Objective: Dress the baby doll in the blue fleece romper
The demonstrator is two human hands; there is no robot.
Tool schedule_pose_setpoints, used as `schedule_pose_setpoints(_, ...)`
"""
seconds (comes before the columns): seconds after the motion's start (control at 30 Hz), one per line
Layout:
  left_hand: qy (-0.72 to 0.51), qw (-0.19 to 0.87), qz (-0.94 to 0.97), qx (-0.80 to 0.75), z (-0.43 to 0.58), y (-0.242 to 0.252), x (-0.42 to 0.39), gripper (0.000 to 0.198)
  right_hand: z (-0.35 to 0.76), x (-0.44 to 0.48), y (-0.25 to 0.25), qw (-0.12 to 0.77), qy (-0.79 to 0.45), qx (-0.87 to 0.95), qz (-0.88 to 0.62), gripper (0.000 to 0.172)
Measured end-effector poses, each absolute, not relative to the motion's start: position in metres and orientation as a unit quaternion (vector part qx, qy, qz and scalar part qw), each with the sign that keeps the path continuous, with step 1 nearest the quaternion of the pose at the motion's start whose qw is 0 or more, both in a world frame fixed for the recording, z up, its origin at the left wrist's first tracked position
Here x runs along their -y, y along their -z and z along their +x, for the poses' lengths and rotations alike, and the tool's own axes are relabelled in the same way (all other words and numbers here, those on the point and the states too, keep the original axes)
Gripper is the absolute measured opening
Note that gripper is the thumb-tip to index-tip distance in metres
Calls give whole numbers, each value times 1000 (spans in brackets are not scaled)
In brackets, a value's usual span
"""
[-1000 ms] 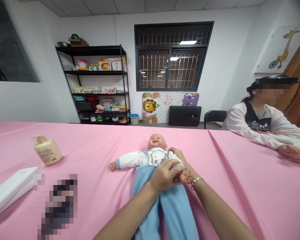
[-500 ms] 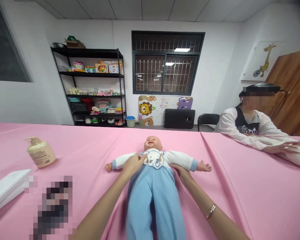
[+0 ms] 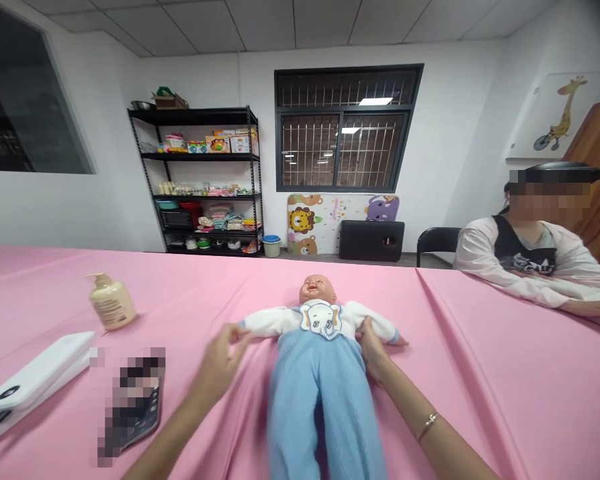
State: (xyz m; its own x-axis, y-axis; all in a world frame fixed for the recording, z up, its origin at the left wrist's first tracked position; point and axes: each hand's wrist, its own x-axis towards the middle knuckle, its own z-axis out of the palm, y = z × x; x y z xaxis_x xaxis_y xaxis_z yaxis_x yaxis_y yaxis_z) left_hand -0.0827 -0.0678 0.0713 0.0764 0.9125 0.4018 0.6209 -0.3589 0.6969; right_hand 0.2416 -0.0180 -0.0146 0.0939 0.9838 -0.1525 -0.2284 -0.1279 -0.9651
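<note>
A baby doll (image 3: 318,289) lies on its back on the pink-covered table, head away from me. It wears blue trousers (image 3: 325,393) and a white top with an elephant bib (image 3: 321,319). At the blue cuff on the left of the picture is my left hand (image 3: 223,360), thumb and fingers closed about the sleeve end; the doll's hand there is hidden. My right hand (image 3: 375,350) grips the other sleeve (image 3: 361,313) near the underarm, its thumb on top and its fingers mostly underneath.
Left on the pink cloth (image 3: 180,293) stand a beige pump bottle (image 3: 113,305), a white device (image 3: 45,373) with a cable and a partly blurred phone (image 3: 135,407). Across the table at right a person (image 3: 530,260) sits with arms on the cloth. Behind are a shelf rack (image 3: 205,157) and a chair (image 3: 436,241).
My left hand has moved from the doll's chest out to the cuff. My right hand's thumb is now over the sleeve, and that doll arm has swung lower. The view has shifted left.
</note>
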Motion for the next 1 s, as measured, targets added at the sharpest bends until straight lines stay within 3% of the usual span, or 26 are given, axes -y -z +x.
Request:
schedule_pose_setpoints(0.1, -373, -11, 629, -682, -164, -67, 97, 29, 242, 16, 14, 518, -635, 319, -476, 81)
schedule_pose_setpoints(0.2, -297, -76, 563, -768, -221, -44, 114, 20, 242, 15, 16, 512, -637, 301, -491, 78)
schedule_pose_setpoints(0.3, -232, -49, 592, -770, -243, -30, 124, 20, 242, 17, 19, 513, -636, 291, -497, 74)
schedule_pose_setpoints(0.43, -319, -66, 525, -786, -238, -37, 134, 28, 240, 22, 21, 538, -624, 287, -489, 64)
schedule_pose_setpoints(0.57, -347, -27, 521, -779, -223, -26, 143, 73, 238, 28, 21, 576, -544, 347, -502, 53)
schedule_pose_setpoints(0.63, -313, -30, 544, -778, -220, -11, 144, 84, 239, 30, 22, 595, -494, 380, -508, 51)
schedule_pose_setpoints(0.77, -284, -13, 559, -779, -226, 3, 137, 82, 242, 34, 26, 581, -423, 432, -545, 52)
schedule_pose_setpoints(0.93, -272, -65, 592, -756, -204, -26, 123, 58, 243, 40, 27, 551, -376, 491, -560, 56)
schedule_pose_setpoints(1.0, -302, -16, 631, -714, -176, -39, 113, 57, 240, 42, 26, 557, -377, 498, -547, 56)
